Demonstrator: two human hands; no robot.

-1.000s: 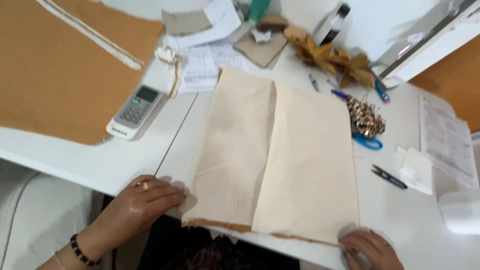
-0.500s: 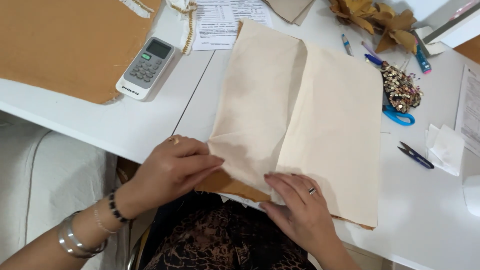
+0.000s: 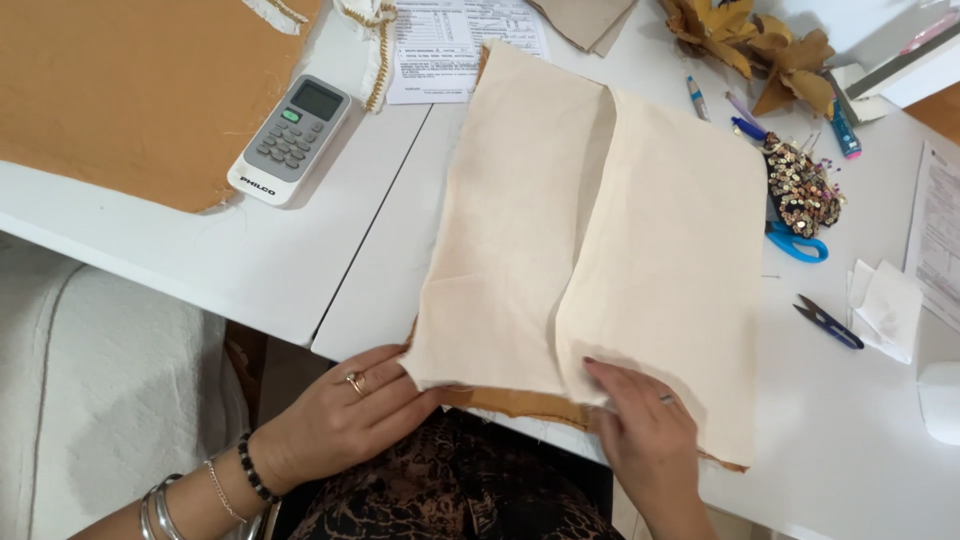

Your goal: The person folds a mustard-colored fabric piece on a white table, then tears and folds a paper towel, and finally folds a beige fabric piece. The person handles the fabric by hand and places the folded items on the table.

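Gripping the near edge of the cream cloth [image 3: 590, 250], the left hand [image 3: 345, 415] is pinching its near-left corner between thumb and fingers, just past the desk's [image 3: 200, 270] front edge. The right hand [image 3: 645, 425] is lying flat and open on the cloth's near edge, fingers pressing down where the two overlapping panels meet; it is clasping nothing. A strip of tan fabric is peeking out beneath the cloth along that edge.

The cloth is lying flat across the middle of the desk, reaching from the front edge toward the far side. By the look of it, the step in hand is squaring the layers along the near edge. Any further move would call for keeping the top layer pinned while the corner is drawn, so the panels do not slide apart.

Farther left, a remote [image 3: 290, 138] is resting beside a large tan sheet [image 3: 130, 90]. To the right, snips [image 3: 828, 322] and blue scissors [image 3: 797, 243] are lying near the cloth.
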